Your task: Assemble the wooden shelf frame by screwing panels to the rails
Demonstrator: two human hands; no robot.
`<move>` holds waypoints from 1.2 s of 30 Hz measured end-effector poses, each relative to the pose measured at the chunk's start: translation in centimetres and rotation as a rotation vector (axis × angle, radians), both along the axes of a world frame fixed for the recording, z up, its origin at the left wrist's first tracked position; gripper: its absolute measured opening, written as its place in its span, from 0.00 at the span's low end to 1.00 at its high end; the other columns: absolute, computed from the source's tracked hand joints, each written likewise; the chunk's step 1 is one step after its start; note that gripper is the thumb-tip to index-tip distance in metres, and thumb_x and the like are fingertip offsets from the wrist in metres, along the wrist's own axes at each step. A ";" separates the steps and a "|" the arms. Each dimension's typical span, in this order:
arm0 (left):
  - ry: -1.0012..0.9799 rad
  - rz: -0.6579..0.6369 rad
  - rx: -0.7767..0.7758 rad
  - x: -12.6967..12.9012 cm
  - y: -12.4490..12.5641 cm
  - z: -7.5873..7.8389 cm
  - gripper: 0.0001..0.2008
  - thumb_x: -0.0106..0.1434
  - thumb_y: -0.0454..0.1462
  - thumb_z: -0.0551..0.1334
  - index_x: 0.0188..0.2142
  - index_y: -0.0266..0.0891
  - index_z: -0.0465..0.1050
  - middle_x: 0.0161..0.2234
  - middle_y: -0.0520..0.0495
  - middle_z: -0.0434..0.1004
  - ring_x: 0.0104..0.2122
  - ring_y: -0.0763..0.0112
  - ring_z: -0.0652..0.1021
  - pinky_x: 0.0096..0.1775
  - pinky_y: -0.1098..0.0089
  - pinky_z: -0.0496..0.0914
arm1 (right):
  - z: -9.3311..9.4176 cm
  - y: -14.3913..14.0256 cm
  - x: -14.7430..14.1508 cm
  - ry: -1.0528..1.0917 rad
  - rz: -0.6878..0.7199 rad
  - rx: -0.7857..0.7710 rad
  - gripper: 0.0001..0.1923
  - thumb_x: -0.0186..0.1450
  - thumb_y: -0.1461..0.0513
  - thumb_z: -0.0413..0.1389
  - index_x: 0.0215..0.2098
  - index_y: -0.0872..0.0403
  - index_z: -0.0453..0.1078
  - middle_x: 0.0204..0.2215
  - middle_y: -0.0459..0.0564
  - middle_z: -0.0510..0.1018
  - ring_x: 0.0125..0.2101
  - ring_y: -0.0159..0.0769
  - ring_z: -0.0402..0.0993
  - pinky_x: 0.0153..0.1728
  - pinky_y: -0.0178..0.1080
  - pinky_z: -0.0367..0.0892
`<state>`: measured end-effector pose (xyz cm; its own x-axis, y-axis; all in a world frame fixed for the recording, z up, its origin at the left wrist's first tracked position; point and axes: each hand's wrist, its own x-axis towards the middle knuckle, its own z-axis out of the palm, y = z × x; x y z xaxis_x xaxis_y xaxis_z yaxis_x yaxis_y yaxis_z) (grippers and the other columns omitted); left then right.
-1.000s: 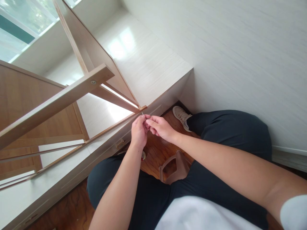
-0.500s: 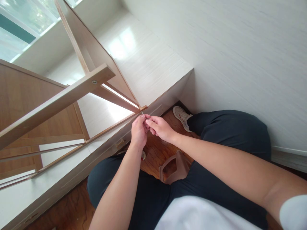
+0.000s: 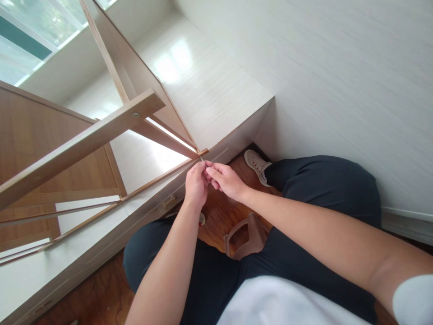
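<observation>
My left hand (image 3: 196, 184) is closed in front of the end of a wooden rail (image 3: 162, 175), its thumb and fingers pinched together. From between the fingertips a thin metal rod (image 3: 202, 158), perhaps a hex key, points at the rail's end. Curled fingers of my right hand (image 3: 223, 179) meet the left fingertips around the same rod. Most of the rod is hidden by the fingers. The rail belongs to a wooden frame with panels (image 3: 61, 153) lying on a white ledge (image 3: 209, 97). A wooden bar (image 3: 84, 137) with a metal bolt (image 3: 135, 114) crosses above it.
A pale wall (image 3: 321, 90) rises on the right. Below the ledge are drawer fronts with a handle (image 3: 170, 201). A brown plastic stool (image 3: 249, 237) shows between my legs on the wooden floor (image 3: 219, 212). A window (image 3: 40, 36) is at the upper left.
Hardly anything differs: the view has shifted slightly, and both hands keep their closed grip at the rail's end.
</observation>
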<state>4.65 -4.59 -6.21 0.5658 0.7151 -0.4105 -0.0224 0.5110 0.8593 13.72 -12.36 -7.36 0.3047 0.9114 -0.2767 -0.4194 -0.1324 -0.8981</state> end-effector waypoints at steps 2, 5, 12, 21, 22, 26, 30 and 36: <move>-0.003 0.002 0.000 0.0 0.0 0.0 0.11 0.64 0.43 0.67 0.33 0.36 0.76 0.20 0.53 0.69 0.15 0.73 0.72 0.17 0.75 0.70 | 0.1 0.0 0.0 -0.006 -0.009 0.002 0.15 0.70 0.53 0.53 0.30 0.53 0.65 0.15 0.38 0.66 0.17 0.26 0.60 0.20 0.31 0.56; -0.011 0.016 0.000 0.0 0.1 -0.1 0.11 0.63 0.43 0.68 0.33 0.36 0.77 0.20 0.54 0.67 0.15 0.74 0.70 0.17 0.75 0.69 | 0.1 0.1 0.0 -0.014 -0.026 0.013 0.16 0.71 0.52 0.52 0.30 0.53 0.65 0.15 0.39 0.66 0.17 0.26 0.60 0.20 0.31 0.56; -0.016 0.021 -0.012 -0.1 0.2 -0.5 0.12 0.62 0.44 0.69 0.34 0.36 0.77 0.21 0.55 0.66 0.16 0.75 0.70 0.18 0.75 0.67 | 0.3 0.3 0.0 0.149 -0.013 -0.044 0.18 0.70 0.49 0.54 0.29 0.52 0.64 0.14 0.38 0.64 0.14 0.26 0.55 0.16 0.30 0.51; 0.022 0.067 -0.036 -0.1 0.3 -0.6 0.14 0.60 0.45 0.70 0.36 0.35 0.78 0.20 0.57 0.63 0.17 0.75 0.69 0.22 0.74 0.67 | -0.1 0.0 1.0 0.530 0.088 -0.108 0.13 0.70 0.55 0.54 0.32 0.55 0.67 0.15 0.40 0.66 0.14 0.25 0.53 0.15 0.28 0.47; 0.026 0.067 -0.039 -0.1 0.2 -0.6 0.15 0.60 0.45 0.70 0.36 0.34 0.78 0.20 0.57 0.63 0.17 0.75 0.70 0.22 0.74 0.67 | -0.1 -0.1 1.2 0.544 0.096 -0.113 0.13 0.71 0.56 0.53 0.32 0.55 0.68 0.15 0.40 0.67 0.14 0.25 0.54 0.15 0.28 0.47; 0.034 0.100 -0.037 -0.1 0.1 -0.7 0.14 0.58 0.44 0.72 0.36 0.35 0.77 0.21 0.57 0.64 0.18 0.75 0.69 0.22 0.74 0.66 | -0.2 -0.2 1.3 0.527 0.092 -0.117 0.13 0.71 0.55 0.53 0.32 0.55 0.67 0.15 0.40 0.67 0.14 0.25 0.54 0.14 0.29 0.47; 0.036 0.150 -0.026 0.0 0.0 -0.6 0.13 0.56 0.42 0.73 0.34 0.37 0.75 0.22 0.57 0.66 0.19 0.76 0.69 0.22 0.75 0.65 | -0.1 -0.2 1.1 0.476 0.092 -0.127 0.15 0.69 0.52 0.56 0.31 0.54 0.66 0.15 0.40 0.67 0.14 0.25 0.54 0.14 0.28 0.47; 0.013 0.123 0.017 0.0 -0.3 -0.2 0.16 0.57 0.41 0.74 0.27 0.38 0.69 0.22 0.56 0.65 0.20 0.77 0.67 0.23 0.76 0.64 | 0.1 -0.2 0.9 0.347 0.036 -0.121 0.18 0.68 0.49 0.56 0.30 0.53 0.65 0.15 0.39 0.66 0.13 0.25 0.54 0.13 0.29 0.47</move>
